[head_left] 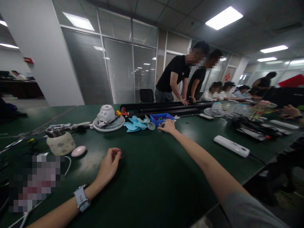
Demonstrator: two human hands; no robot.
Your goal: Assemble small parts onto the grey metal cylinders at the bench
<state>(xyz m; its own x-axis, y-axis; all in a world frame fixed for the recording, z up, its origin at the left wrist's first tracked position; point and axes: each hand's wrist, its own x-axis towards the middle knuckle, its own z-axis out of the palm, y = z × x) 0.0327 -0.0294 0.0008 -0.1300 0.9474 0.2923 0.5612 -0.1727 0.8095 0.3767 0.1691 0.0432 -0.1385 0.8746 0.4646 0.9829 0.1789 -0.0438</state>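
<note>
My right hand (168, 126) reaches far across the table to the front edge of a small blue basket (155, 122). Its fingers are bent and drawn together around something small that I cannot make out. Small parts lie in the basket. Left of that hand are light blue fan blades (135, 123) and a clear round piece (151, 126). My left hand (110, 163), with a watch (82, 199) on the wrist, is held over the near table. Thumb and fingertips meet in a pinch; what they hold, if anything, is too small to name.
A white fan body (106, 114) rests on its round grille behind the blades. At the left stand a cream jar (60, 142) and a pink oval object (79, 151). A white power strip (231, 145) lies right. Long black bars (166, 109) and people are across the table (147, 177).
</note>
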